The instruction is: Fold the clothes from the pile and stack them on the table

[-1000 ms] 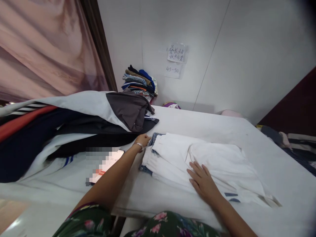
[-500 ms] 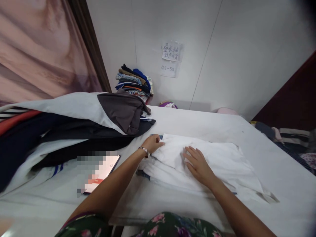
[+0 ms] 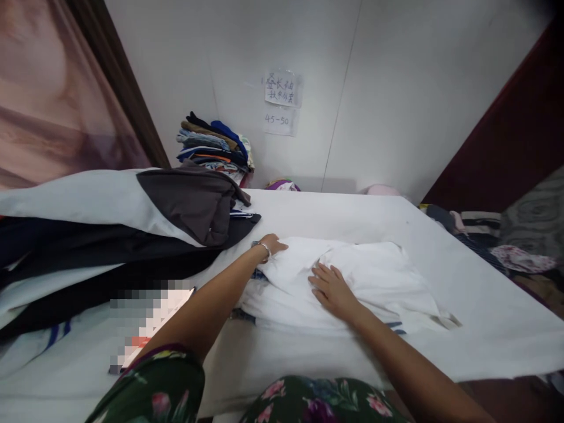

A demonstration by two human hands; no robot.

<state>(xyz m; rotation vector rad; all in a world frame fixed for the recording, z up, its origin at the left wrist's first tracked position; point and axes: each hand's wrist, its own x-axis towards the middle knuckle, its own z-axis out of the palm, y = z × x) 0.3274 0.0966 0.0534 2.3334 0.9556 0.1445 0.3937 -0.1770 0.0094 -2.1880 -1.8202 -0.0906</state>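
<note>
Nearest, the left sleeve [image 3: 165, 385], dark green with pink flowers, borders in view a lit screen [image 3: 161, 320] that lies aslant, partly blurred; an elbow swung sideways could nudge this thin, hard-edged slab. On the table [image 3: 467, 270], directly before the body, lies a white garment [image 3: 379, 273], spread lengthwise from left to right. The right hand [image 3: 333, 292] rests palm down on its middle, fingers slightly apart and clamped on nothing; uneven pressure here could ruck the cloth, since the folds beside the palm look loose. Blue denim [image 3: 245, 318] shows at the left end (most of it is hidden beneath), and the layers could slip out of line if only the upper one were drawn along. The left hand [image 3: 273, 242], its wrist ringed by a shiny bracelet [image 3: 265, 251], is at the far left corner; whether thumb and fingertips meet on cloth cannot be told. The garment appears matte, soft and wrinkled, roughly oblong, with a slack tail at the right; the denim appears stiffer. Beyond, to the left, a heap of clothes [image 3: 189, 205] in smooth grey, black and pale cloth ends near this hand, where a wide reach might snag it. Farthest, a stack of clothes [image 3: 211, 144] shows layered, rounded folds before a flat, pale wall [image 3: 388, 88] bearing paper notices [image 3: 281, 91].
</note>
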